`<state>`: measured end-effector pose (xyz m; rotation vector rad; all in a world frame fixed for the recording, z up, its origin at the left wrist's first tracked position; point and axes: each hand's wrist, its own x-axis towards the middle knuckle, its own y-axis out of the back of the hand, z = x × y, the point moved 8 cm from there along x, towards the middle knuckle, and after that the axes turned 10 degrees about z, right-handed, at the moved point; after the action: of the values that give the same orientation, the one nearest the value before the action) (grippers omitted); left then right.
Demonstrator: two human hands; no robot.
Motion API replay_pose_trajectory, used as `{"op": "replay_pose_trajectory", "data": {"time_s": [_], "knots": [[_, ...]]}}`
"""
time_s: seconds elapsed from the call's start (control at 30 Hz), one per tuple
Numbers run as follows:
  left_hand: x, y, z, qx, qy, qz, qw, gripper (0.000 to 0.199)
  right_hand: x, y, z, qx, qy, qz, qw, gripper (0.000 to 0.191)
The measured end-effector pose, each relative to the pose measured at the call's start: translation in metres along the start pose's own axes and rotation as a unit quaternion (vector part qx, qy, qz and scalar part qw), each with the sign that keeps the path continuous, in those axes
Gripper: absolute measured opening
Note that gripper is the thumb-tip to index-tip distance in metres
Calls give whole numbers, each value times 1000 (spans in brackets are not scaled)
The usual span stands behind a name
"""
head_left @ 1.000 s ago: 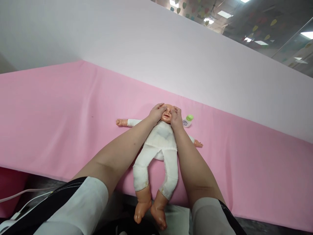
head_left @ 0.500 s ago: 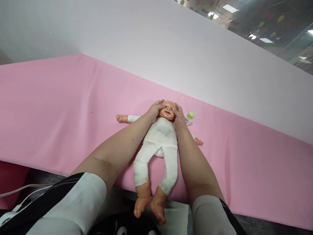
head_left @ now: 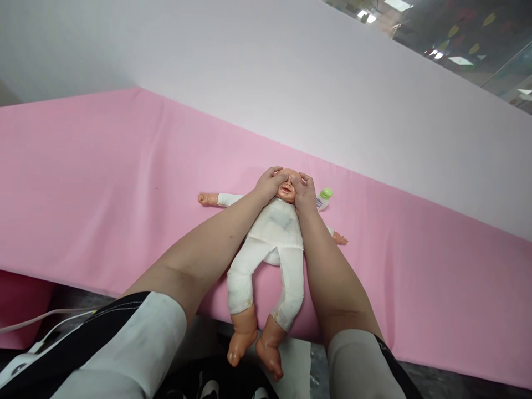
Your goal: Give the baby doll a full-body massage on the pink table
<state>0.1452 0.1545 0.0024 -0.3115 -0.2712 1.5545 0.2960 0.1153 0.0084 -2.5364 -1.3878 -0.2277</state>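
Observation:
A baby doll (head_left: 277, 226) with a hard plastic head and a white cloth body lies on its back on the pink cover (head_left: 95, 183). Its arms are spread and its feet hang over the near edge. My left hand (head_left: 268, 186) cups one side of the doll's head, and my right hand (head_left: 306, 193) cups the other. Both thumbs rest on the doll's face beside the nose, hiding its eyes; the mouth shows below. Just right of my right hand lies a small white bottle with a green cap (head_left: 325, 195).
Behind the pink surface rises a white wall (head_left: 266, 83), with a glass pane (head_left: 449, 44) at upper right. A white cable (head_left: 50, 313) runs at lower left near a red object (head_left: 20, 310). Below the near edge are dark floor and shoes (head_left: 210, 389).
Both thumbs have slid inward across the doll's face to beside the nose, covering the eyes that showed before. The view has shifted slightly.

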Motion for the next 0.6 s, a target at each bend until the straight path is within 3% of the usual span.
{"op": "replay_pose_trajectory", "data": {"time_s": [0.17,0.37,0.47,0.6], "knots": [[1,-1,-2,-35,28,-7,999,54,3,3,5,39,-10,17,999,50],[-1,5,-5,-83,77,3,994,53,2,2,14,118,-67,-18,991,64],[-3,6,-4,-87,73,1,994,55,0,1,13,95,-52,-29,994,68],[-8,-3,1,-87,49,-48,994,74,-2,-1,10,44,-28,-40,998,72]]}}
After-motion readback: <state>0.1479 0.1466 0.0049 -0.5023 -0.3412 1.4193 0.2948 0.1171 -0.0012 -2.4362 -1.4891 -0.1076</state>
